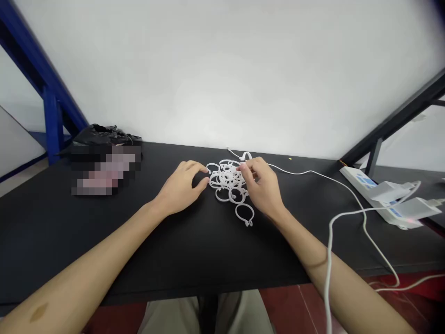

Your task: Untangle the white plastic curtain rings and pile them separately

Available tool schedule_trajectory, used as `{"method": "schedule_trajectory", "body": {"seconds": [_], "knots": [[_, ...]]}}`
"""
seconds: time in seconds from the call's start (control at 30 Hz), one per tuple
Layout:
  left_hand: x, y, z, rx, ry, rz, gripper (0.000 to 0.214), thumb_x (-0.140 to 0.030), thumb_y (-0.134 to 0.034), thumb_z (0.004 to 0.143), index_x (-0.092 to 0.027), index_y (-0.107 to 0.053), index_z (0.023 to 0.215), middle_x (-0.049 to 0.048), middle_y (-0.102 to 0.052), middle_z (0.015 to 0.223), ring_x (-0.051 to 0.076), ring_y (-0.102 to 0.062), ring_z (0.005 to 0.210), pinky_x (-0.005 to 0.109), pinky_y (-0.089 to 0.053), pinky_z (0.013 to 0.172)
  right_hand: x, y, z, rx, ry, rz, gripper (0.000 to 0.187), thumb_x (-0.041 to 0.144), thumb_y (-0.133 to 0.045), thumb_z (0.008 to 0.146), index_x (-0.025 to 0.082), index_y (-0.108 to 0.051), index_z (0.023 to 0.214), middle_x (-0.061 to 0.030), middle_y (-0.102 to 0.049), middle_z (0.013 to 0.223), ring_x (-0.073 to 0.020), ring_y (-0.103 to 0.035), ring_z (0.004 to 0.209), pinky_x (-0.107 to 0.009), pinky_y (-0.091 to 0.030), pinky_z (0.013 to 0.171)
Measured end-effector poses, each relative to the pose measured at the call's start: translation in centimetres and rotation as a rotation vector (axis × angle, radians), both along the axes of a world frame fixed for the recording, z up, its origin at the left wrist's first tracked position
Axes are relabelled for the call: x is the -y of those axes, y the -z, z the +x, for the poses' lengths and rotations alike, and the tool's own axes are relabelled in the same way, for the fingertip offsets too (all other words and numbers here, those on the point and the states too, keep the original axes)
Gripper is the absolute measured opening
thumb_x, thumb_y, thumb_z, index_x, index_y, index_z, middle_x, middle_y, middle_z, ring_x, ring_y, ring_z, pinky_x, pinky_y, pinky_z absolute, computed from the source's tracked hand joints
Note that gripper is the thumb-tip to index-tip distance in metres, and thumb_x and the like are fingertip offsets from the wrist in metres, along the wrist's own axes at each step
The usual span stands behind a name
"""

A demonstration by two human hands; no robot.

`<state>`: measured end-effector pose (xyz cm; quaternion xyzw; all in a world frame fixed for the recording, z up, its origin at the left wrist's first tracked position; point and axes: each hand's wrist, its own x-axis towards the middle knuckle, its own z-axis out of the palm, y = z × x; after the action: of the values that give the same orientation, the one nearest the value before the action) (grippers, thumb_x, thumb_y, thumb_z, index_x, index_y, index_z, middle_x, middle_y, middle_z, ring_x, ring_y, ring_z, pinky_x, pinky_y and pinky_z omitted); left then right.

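A tangled pile of thin white plastic rings [229, 178], with small tabs at their joins, lies on the black table. My left hand [182, 185] is at the pile's left edge, thumb and index finger apart, fingertips close to or touching the outermost rings. Over the right side of the pile, my right hand [262, 185] has its fingers curled and thumb and index tips close together; whether a ring is between them is hidden. One separate ring [244, 213] lies nearer me, below the right hand. Another ring [246, 156] stands up behind the pile.
A black plastic bag [104, 134] lies at the back left beside a blurred patch. On the right, a white power strip [361, 181] holds plugged-in adapters [413, 211]. A white cable [330, 241] crosses above my right forearm. A white wall [222, 83] backs the black table [194, 250].
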<state>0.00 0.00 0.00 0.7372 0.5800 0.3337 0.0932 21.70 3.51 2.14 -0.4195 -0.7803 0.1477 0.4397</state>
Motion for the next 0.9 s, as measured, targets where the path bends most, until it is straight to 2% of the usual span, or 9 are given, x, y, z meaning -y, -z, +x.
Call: {"method": "schedule_trajectory", "body": {"seconds": [0.07,0.17,0.27,0.4,0.57,0.9], "knots": [[-0.2,0.5,-0.1,-0.033,0.026,-0.025,0.03,-0.041,-0.048,0.092,-0.023,-0.06,0.112,0.0055,-0.062,0.125,0.025,-0.051,0.117,0.044,-0.041,0.103,-0.6,0.5,0.2,0.108,0.026,0.094,0.026,0.034,-0.047,0.096,0.021,-0.065,0.083,-0.0073,-0.06,0.096,-0.0195,-0.058,0.086,-0.033,-0.048,0.074],[-0.1,0.8,0.0,-0.055,0.083,-0.043,0.038,-0.045,-0.049,0.091,-0.023,-0.058,0.122,0.0064,-0.057,0.134,0.025,-0.047,0.126,0.044,-0.038,0.108,-1.2,1.3,0.3,0.223,0.075,0.158,0.021,0.033,-0.05,0.095,0.02,-0.066,0.088,-0.0098,-0.06,0.106,-0.0239,-0.058,0.098,-0.039,-0.048,0.085],[0.1,0.7,0.2,-0.066,0.144,-0.049,0.048,-0.047,-0.05,0.091,-0.026,-0.053,0.134,0.0055,-0.048,0.146,0.025,-0.039,0.136,0.045,-0.035,0.112,-1.5,1.7,0.3,0.305,0.073,0.146,0.022,0.037,-0.057,0.092,0.02,-0.068,0.101,-0.0099,-0.062,0.115,-0.0267,-0.057,0.106,-0.044,-0.046,0.095],[0.4,0.7,0.5,-0.115,0.242,-0.067,0.052,-0.046,-0.05,0.092,-0.03,-0.047,0.142,0.0035,-0.042,0.152,0.026,-0.034,0.14,0.046,-0.033,0.114,-1.5,2.0,0.2,0.387,0.018,0.062,0.039,0.044,-0.063,0.087,0.02,-0.062,0.118,-0.012,-0.061,0.126,-0.0305,-0.054,0.116,-0.048,-0.044,0.099],[0.3,0.8,0.6,-0.14,0.209,-0.068,0.048,-0.046,-0.047,0.092,-0.028,-0.051,0.136,0.0057,-0.054,0.14,0.027,-0.045,0.129,0.045,-0.039,0.107,-1.9,2.4,0.1,0.39,0.03,-0.027,0.045,0.046,-0.061,0.088,0.016,-0.056,0.122,-0.0149,-0.058,0.123,-0.03,-0.057,0.112,-0.046,-0.047,0.094],[0.0,0.5,0.0,-0.227,0.045,-0.024,0.028,-0.044,-0.046,0.092,-0.022,-0.06,0.103,0.0067,-0.063,0.111,0.027,-0.052,0.103,0.044,-0.044,0.091,-3.0,2.9,0.4,0.231,0.049,-0.027,0.042,0.037,-0.065,0.087,0.016,-0.055,0.122,-0.0124,-0.059,0.112,-0.0255,-0.058,0.103,-0.04,-0.048,0.09]]}}
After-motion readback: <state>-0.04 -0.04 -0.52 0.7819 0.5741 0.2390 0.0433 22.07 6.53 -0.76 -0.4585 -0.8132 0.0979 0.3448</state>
